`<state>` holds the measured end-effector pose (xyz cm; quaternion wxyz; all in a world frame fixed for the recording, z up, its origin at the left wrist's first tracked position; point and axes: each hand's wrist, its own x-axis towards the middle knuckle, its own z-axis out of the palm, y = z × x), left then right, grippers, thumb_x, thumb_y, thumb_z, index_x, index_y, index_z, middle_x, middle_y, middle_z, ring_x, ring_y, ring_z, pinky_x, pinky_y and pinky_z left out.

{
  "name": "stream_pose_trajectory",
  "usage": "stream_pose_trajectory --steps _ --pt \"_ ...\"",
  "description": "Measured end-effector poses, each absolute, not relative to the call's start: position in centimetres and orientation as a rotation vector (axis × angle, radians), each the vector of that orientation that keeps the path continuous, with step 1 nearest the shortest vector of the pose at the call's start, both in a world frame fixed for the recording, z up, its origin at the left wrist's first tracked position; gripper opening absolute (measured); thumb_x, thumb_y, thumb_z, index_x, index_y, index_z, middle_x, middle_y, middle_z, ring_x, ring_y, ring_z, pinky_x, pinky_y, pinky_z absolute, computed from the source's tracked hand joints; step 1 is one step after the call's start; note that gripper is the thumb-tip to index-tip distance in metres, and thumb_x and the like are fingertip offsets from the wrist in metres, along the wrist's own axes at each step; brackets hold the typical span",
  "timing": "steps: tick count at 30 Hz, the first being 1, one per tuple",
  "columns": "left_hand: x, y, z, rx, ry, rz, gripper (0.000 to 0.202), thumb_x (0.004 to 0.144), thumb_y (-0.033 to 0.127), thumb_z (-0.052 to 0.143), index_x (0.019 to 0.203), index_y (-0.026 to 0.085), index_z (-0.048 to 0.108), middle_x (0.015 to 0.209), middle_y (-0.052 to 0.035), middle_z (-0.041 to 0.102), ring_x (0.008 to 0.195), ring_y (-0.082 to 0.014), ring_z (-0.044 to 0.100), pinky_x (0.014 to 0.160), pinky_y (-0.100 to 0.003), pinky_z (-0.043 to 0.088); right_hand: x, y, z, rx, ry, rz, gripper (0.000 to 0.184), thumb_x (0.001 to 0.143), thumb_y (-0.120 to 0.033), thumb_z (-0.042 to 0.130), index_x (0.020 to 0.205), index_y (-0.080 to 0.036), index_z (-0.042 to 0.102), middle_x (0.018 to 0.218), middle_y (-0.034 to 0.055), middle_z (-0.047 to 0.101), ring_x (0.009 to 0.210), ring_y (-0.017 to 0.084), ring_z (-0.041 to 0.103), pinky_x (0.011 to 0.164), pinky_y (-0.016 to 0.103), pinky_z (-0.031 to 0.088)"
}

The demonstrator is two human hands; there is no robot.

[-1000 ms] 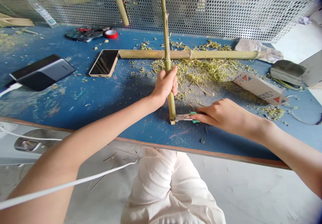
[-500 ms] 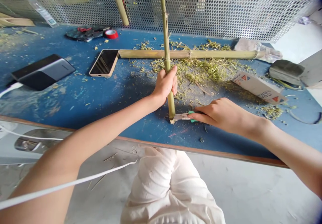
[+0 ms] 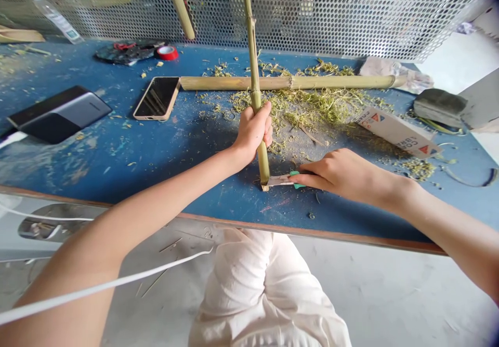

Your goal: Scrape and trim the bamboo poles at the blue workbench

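My left hand (image 3: 253, 131) is wrapped round a thin green bamboo stalk (image 3: 252, 56) that stands upright with its foot on the blue table (image 3: 128, 149). My right hand (image 3: 343, 173) lies low on the table, fingers closed on a green-handled knife (image 3: 286, 180) whose flat blade touches the stalk's base. A thicker bamboo pole (image 3: 288, 82) lies crosswise behind, among green shavings (image 3: 323, 105).
A phone (image 3: 157, 97) and a dark power bank (image 3: 58, 113) lie at the left. Red tape (image 3: 165, 52) sits at the back by the perforated metal screen (image 3: 351, 9). A white carton (image 3: 397, 131) and a grey block (image 3: 438, 105) lie at right. A white cable (image 3: 97, 287) hangs below the table's edge.
Both hands keep their grips; the knife stays at the stalk's base. The view has shifted slightly, so everything sits a little lower and to the left.
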<state>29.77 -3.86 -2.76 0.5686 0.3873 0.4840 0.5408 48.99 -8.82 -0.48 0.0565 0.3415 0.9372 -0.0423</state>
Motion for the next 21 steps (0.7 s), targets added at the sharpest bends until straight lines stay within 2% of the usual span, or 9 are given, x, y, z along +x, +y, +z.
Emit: stream_pose_trajectory --steps 6,15,21 --pt "29.75 -3.91 -2.76 0.924 1.093 1.274 0.037 0.093 0.04 0.059 0.07 0.023 0.037 0.045 0.0112 0.032 0.034 -0.0046 0.033 0.039 -0.02 0.028 49.17 -8.88 -0.58 1.0 2.87 -0.121 0.077 0.103 -0.062 0.013 0.085 -0.018 0.073 0.056 0.0065 0.061 0.051 0.014 0.051 0.056 0.031 0.021" --pt "29.65 -3.9 -2.78 0.955 1.109 1.262 0.037 0.093 0.042 0.059 0.071 0.023 0.036 0.044 0.0114 0.032 0.034 -0.0042 0.033 0.039 -0.018 0.029 49.44 -8.62 -0.61 1.043 2.915 -0.204 0.078 0.103 -0.063 0.013 0.081 -0.017 0.072 0.053 0.0041 0.056 0.046 0.011 0.042 0.055 0.031 0.02" --pt "29.62 -3.74 -2.83 0.95 1.11 1.256 0.04 0.093 0.043 0.057 0.066 0.023 0.035 0.043 0.0096 0.032 0.034 -0.0045 0.032 0.038 -0.019 0.029 49.39 -8.63 -0.71 1.009 2.928 -0.184 0.077 0.103 -0.062 0.014 0.082 -0.017 0.073 0.053 0.0047 0.058 0.047 0.012 0.044 0.055 0.031 0.02"
